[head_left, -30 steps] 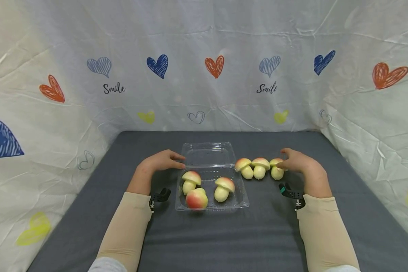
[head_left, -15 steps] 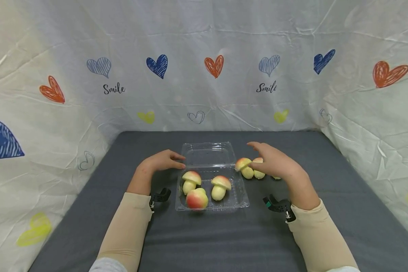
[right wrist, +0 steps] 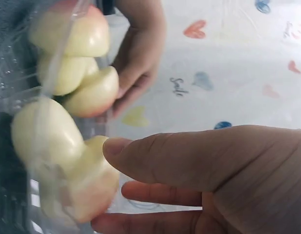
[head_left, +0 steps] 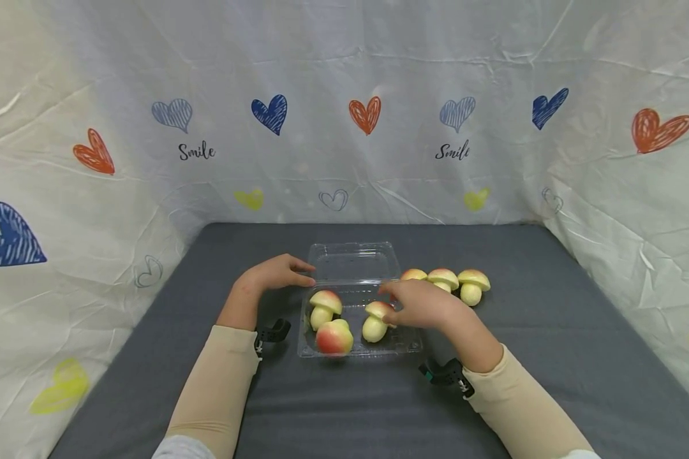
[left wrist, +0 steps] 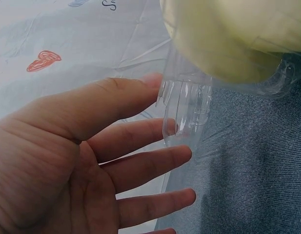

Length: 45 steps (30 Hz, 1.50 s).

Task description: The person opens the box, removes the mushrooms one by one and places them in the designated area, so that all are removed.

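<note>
An opened clear plastic box [head_left: 404,347] holds two mushroom-shaped pieces and a rounded red-yellow piece [head_left: 334,336]. My right hand [head_left: 427,307] reaches over the box's right side. Its thumb and fingers pinch the cap of the right mushroom [head_left: 374,329]; the right wrist view has the thumb on one side of that cap [right wrist: 94,192] and a fingertip on the other. My left hand [head_left: 272,273] rests at the box's left edge by the hinge, fingers extended, thumb tip and a finger touching the plastic [left wrist: 187,105]. The left mushroom [head_left: 321,315] leans by the rounded piece.
Three more mushroom pieces stand in a row right of the box, the rightmost [head_left: 471,293] fully visible, the others partly behind my right hand. The clear lid [head_left: 354,261] lies folded back. A dark cloth [head_left: 344,408] covers the table; a printed white sheet [head_left: 298,159] hangs around it.
My right hand has moved left from the row of mushrooms to the one inside the box and taken hold of its cap. That mushroom has shifted and tilted slightly. My left hand has stayed put.
</note>
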Each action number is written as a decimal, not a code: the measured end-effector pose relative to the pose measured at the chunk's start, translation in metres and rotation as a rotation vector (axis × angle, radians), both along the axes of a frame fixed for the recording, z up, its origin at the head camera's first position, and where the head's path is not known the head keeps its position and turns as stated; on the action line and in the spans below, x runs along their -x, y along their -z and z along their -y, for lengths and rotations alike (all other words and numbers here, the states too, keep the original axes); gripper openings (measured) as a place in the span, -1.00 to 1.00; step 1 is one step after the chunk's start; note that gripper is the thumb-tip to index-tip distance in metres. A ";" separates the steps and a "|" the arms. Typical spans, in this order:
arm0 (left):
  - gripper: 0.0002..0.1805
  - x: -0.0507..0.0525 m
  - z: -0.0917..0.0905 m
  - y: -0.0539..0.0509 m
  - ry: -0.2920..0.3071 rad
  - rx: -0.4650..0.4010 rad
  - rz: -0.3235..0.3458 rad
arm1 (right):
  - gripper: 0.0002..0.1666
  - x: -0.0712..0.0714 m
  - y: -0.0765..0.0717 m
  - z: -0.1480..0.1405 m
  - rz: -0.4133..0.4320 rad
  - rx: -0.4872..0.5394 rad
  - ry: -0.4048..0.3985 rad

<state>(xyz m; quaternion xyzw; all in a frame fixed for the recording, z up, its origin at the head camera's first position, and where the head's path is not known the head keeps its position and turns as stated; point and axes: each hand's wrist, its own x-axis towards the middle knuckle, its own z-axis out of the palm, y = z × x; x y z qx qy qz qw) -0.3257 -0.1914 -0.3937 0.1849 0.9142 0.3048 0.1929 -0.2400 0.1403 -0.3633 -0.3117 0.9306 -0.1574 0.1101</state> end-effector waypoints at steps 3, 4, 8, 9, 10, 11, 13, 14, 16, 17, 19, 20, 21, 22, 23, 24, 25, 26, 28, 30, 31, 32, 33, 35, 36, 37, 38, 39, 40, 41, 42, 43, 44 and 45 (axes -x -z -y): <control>-0.35 0.000 -0.001 0.001 0.001 0.000 0.000 | -0.57 0.001 0.007 0.004 -0.017 -0.014 -0.016; -0.36 0.000 -0.001 0.000 -0.002 -0.005 0.004 | -0.60 0.001 0.010 0.006 -0.026 -0.019 -0.018; -0.37 0.000 -0.002 0.000 0.006 -0.012 0.000 | -0.63 0.001 0.016 0.009 -0.058 -0.032 -0.006; -0.37 0.000 -0.002 -0.001 0.004 -0.015 0.003 | -0.61 0.001 0.017 0.009 -0.060 -0.033 0.001; -0.38 0.000 -0.002 -0.001 0.004 -0.016 0.002 | -0.60 0.000 0.017 0.009 -0.063 -0.036 0.008; -0.38 0.000 -0.002 -0.001 0.007 -0.013 -0.001 | -0.59 0.000 0.017 0.009 -0.067 -0.038 0.012; -0.38 0.000 -0.003 -0.001 0.002 -0.013 0.001 | -0.57 0.000 0.016 0.008 -0.077 -0.039 0.017; -0.38 0.000 -0.003 -0.001 0.002 -0.012 0.000 | -0.56 -0.001 0.015 0.007 -0.083 -0.033 0.018; -0.38 0.000 -0.004 -0.002 0.001 -0.013 -0.001 | -0.55 -0.002 0.012 0.005 -0.093 -0.011 0.018; -0.38 0.000 -0.004 -0.002 0.002 -0.013 -0.001 | -0.54 -0.002 0.010 0.003 -0.098 0.004 0.018; -0.38 0.000 -0.004 -0.002 -0.002 -0.016 0.003 | -0.51 -0.003 0.005 -0.001 -0.103 0.027 0.026; -0.38 0.000 -0.004 -0.002 0.000 -0.016 0.002 | -0.51 -0.003 0.003 -0.004 -0.104 0.037 0.034; -0.38 0.000 -0.004 -0.002 -0.001 -0.015 0.002 | -0.50 -0.003 0.000 -0.006 -0.104 0.045 0.043; -0.38 0.001 -0.004 -0.002 -0.002 -0.015 0.003 | -0.49 -0.002 -0.002 -0.009 -0.106 0.051 0.053; -0.38 0.001 -0.004 -0.002 -0.003 -0.014 0.003 | -0.48 -0.002 -0.005 -0.011 -0.114 0.052 0.066; -0.38 0.001 -0.003 -0.001 -0.001 -0.012 0.000 | -0.49 -0.002 -0.008 -0.014 -0.118 0.055 0.080; -0.38 0.002 -0.003 -0.001 0.000 -0.013 0.001 | -0.49 -0.002 -0.010 -0.017 -0.122 0.058 0.093; -0.38 0.002 -0.003 0.000 0.000 -0.014 0.001 | -0.49 -0.001 -0.012 -0.020 -0.129 0.067 0.099; -0.38 0.003 -0.003 0.000 -0.002 -0.015 0.005 | -0.50 0.000 -0.017 -0.027 -0.136 0.090 0.107; -0.37 0.003 -0.003 0.001 0.000 -0.013 0.003 | -0.51 0.001 -0.021 -0.033 -0.135 0.117 0.112; -0.37 0.003 -0.002 0.001 -0.001 -0.013 0.005 | -0.51 0.001 -0.023 -0.036 -0.127 0.127 0.121; -0.37 0.003 -0.002 0.001 0.001 -0.011 0.002 | -0.51 0.001 -0.025 -0.039 -0.119 0.140 0.128; -0.36 0.002 -0.002 0.001 0.002 -0.008 0.000 | -0.51 0.001 -0.027 -0.042 -0.110 0.148 0.138; -0.36 0.002 -0.001 0.001 -0.001 -0.004 -0.001 | -0.50 0.001 -0.031 -0.047 -0.086 0.157 0.161; -0.36 0.002 -0.001 0.001 -0.001 -0.002 -0.003 | -0.49 0.001 -0.033 -0.050 -0.072 0.155 0.176; -0.37 0.001 0.000 0.001 -0.005 -0.004 -0.001 | -0.48 0.001 -0.034 -0.052 -0.056 0.153 0.189; -0.37 0.001 0.000 0.001 -0.008 -0.003 -0.001 | -0.47 0.000 -0.035 -0.055 -0.046 0.147 0.198; -0.37 0.001 0.000 0.001 -0.011 -0.004 0.000 | -0.46 0.000 -0.037 -0.057 -0.030 0.141 0.210; -0.38 0.000 0.000 0.000 -0.013 -0.004 0.001 | -0.45 0.000 -0.038 -0.059 -0.016 0.134 0.222; -0.38 0.000 0.000 0.000 -0.012 -0.003 -0.001 | -0.45 0.000 -0.038 -0.061 -0.005 0.125 0.235; -0.38 0.000 0.000 0.000 -0.011 -0.003 -0.002 | -0.45 -0.001 -0.039 -0.062 0.007 0.117 0.247; -0.38 0.000 0.000 -0.001 -0.011 -0.002 -0.003 | -0.45 -0.001 -0.040 -0.063 0.020 0.109 0.255; -0.38 0.000 0.000 -0.001 -0.010 0.000 -0.003 | -0.44 -0.001 -0.040 -0.064 0.031 0.097 0.263; -0.38 -0.001 0.000 -0.001 -0.008 0.001 -0.004 | -0.44 -0.001 -0.040 -0.064 0.043 0.084 0.269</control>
